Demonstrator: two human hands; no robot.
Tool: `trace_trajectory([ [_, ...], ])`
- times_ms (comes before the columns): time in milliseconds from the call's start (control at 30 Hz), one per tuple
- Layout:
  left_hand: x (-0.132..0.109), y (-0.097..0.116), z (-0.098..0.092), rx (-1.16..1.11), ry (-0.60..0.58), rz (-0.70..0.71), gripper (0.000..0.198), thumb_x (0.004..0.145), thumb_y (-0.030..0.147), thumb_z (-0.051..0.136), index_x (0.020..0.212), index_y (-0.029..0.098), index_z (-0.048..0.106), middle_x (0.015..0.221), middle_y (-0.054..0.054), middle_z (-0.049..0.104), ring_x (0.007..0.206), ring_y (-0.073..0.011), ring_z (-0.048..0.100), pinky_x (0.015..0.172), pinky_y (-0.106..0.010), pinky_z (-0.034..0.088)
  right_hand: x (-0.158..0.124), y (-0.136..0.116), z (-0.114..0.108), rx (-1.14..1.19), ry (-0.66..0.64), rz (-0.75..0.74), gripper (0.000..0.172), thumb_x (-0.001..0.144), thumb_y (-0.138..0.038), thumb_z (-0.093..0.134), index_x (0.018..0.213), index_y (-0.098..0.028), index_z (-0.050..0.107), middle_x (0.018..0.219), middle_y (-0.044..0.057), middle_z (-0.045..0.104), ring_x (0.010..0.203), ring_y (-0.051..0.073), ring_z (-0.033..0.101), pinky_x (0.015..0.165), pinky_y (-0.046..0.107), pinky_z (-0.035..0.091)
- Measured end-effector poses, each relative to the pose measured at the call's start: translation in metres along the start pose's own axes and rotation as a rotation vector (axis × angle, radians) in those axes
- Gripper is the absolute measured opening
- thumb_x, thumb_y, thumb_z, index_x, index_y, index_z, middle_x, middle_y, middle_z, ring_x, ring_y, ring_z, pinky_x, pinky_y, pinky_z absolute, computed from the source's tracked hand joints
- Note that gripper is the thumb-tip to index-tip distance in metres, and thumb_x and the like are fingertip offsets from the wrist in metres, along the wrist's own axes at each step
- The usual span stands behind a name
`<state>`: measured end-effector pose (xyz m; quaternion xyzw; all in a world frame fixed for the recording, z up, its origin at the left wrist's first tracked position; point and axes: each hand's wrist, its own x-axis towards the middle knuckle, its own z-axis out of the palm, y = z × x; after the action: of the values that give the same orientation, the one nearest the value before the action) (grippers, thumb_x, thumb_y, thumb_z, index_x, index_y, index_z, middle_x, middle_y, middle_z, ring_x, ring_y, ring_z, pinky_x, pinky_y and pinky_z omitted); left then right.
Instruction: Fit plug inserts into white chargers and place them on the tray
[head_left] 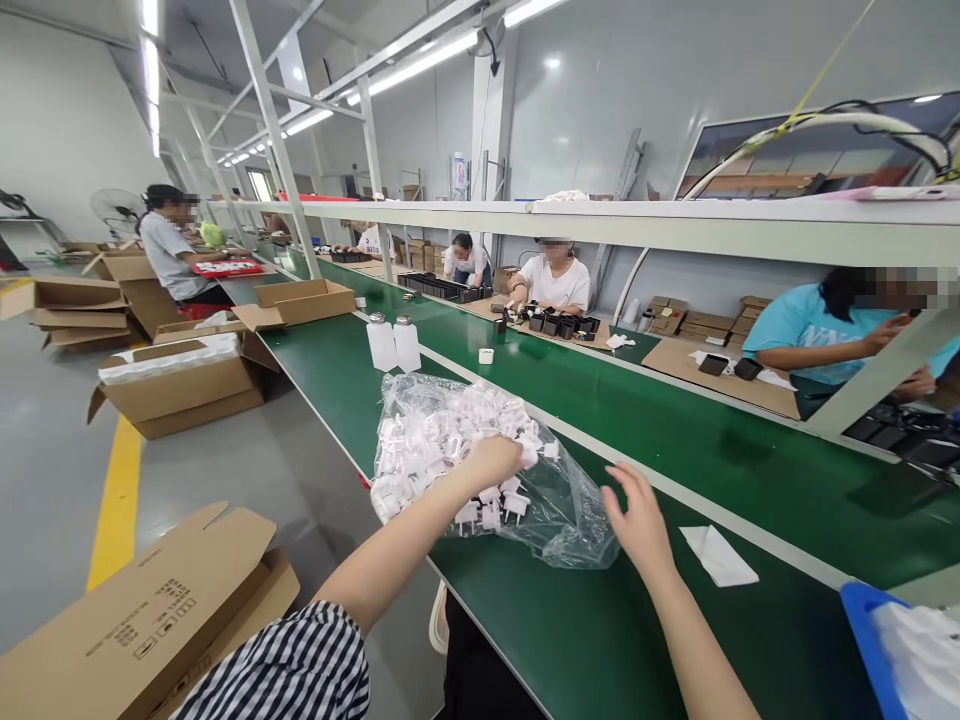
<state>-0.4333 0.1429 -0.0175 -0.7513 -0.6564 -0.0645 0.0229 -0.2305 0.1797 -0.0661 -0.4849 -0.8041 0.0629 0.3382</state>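
A clear plastic bag [577,510] lies spread on the green work surface, heaped with white plug adapters [420,450]; metal pins show on some of them. My left hand [495,462] reaches into the heap from the left. Its fingers are curled down and partly hidden, closed at a white plug adapter by the fingertips. My right hand [637,515] hovers at the right edge of the bag, fingers apart and holding nothing that I can see.
Two white bottles [394,343] stand behind the bag, with a small white ring-shaped piece [486,356] nearby. White paper [720,556] and a blue bin [862,630] are at right. Cardboard boxes [180,385] stand on the left. Several co-workers [555,280] sit along the line.
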Motion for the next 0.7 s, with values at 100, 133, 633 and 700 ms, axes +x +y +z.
trace_trajectory([
  [100, 0.0, 0.021, -0.01, -0.015, -0.049, 0.186, 0.02, 0.07, 0.027, 0.044, 0.072, 0.013, 0.057, 0.068, -0.005, 0.059, 0.069, -0.0175, 0.055, 0.06, -0.024, 0.042, 0.003, -0.033, -0.002, 0.103, -0.264, -0.112, 0.033, 0.071, -0.032, 0.035, 0.101, -0.021, 0.044, 0.111, 0.009, 0.044, 0.085, 0.019, 0.053, 0.062, 0.028, 0.045],
  [133, 0.001, 0.028, -0.011, -0.03, -0.063, 0.23, 0.019, 0.068, 0.03, 0.046, 0.068, 0.015, 0.057, 0.065, -0.003, 0.058, 0.066, -0.0165, 0.055, 0.058, -0.023, 0.042, 0.002, -0.04, -0.002, 0.117, -0.317, -0.121, 0.031, 0.07, -0.031, 0.035, 0.098, -0.022, 0.045, 0.107, 0.008, 0.048, 0.082, 0.019, 0.054, 0.06, 0.028, 0.045],
  [633, -0.024, 0.026, 0.049, -0.193, -0.077, -0.129, 0.061, 0.065, 0.048, 0.046, 0.115, 0.016, 0.035, 0.128, -0.013, 0.022, 0.113, -0.0332, 0.02, 0.086, -0.054, 0.02, -0.009, 0.04, -0.009, 0.142, -0.15, 0.559, 0.038, 0.057, -0.047, 0.034, 0.079, -0.021, 0.052, 0.08, 0.01, 0.062, 0.067, 0.025, 0.057, 0.054, 0.034, 0.044],
  [700, -0.023, 0.021, 0.058, -0.177, -0.158, -0.131, 0.059, 0.068, 0.05, 0.04, 0.117, 0.017, 0.033, 0.129, -0.011, 0.02, 0.113, -0.0318, 0.021, 0.087, -0.053, 0.019, -0.014, 0.053, -0.007, 0.118, -0.117, 0.596, 0.039, 0.057, -0.048, 0.034, 0.076, -0.02, 0.053, 0.074, 0.009, 0.062, 0.063, 0.026, 0.057, 0.051, 0.034, 0.043],
])
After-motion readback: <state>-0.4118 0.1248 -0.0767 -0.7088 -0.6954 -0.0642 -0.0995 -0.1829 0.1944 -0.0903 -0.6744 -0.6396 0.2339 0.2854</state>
